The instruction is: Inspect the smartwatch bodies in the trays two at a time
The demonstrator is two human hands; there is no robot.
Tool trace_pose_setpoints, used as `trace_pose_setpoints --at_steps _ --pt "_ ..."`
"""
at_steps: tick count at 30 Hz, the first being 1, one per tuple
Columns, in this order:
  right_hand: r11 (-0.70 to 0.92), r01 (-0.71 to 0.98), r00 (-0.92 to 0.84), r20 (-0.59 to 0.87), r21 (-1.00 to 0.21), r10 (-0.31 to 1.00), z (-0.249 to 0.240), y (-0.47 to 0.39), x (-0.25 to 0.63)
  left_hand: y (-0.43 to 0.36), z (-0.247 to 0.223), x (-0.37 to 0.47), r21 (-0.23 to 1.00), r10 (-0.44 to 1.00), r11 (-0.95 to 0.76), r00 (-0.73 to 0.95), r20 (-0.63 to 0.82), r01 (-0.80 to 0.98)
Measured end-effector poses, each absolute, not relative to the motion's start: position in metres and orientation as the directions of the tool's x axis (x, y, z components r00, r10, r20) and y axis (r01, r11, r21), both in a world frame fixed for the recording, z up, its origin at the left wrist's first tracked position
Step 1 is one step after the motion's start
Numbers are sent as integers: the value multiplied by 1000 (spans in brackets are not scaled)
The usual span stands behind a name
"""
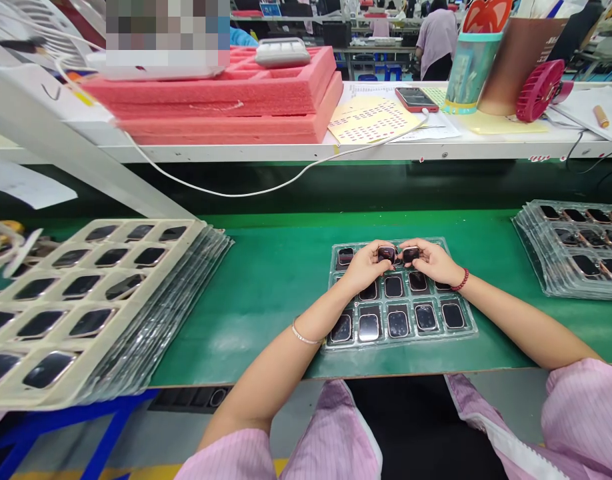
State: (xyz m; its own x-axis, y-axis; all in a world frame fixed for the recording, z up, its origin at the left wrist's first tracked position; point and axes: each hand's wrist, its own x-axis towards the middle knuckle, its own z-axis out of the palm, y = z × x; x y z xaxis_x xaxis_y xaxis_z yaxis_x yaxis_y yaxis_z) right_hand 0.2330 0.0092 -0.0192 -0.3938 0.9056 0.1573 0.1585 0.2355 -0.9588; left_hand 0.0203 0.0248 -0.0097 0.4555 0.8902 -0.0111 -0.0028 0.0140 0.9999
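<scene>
Over the back row of a clear plastic tray, my left hand pinches a dark-faced watch case between thumb and fingers. Close beside it, my right hand grips a second watch case the same way, its dark face toward me. The two cases are a small gap apart. More square watch cases with dark glass and thin metallic rims lie in the tray's pockets, such as a watch case in the front row. My hands hide part of the back row.
At left stands a tall stack of trays with a cream tray of watch cases on top. Another stack of clear trays is at right. Behind, a white shelf bears pink foam, a phone and a hanging white cable.
</scene>
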Motion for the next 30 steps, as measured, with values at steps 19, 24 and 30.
trace_pose_setpoints --at_steps 19,24,30 --pt "224 121 -408 157 -967 899 -17 9 231 26 -11 21 998 897 62 439 -49 -16" --pt "214 94 -378 164 -972 911 -21 9 230 23 1 19 978 872 171 480 -94 -120" --pt "247 135 -326 193 -960 925 -16 7 229 -38 85 25 869 404 445 915 21 -217"
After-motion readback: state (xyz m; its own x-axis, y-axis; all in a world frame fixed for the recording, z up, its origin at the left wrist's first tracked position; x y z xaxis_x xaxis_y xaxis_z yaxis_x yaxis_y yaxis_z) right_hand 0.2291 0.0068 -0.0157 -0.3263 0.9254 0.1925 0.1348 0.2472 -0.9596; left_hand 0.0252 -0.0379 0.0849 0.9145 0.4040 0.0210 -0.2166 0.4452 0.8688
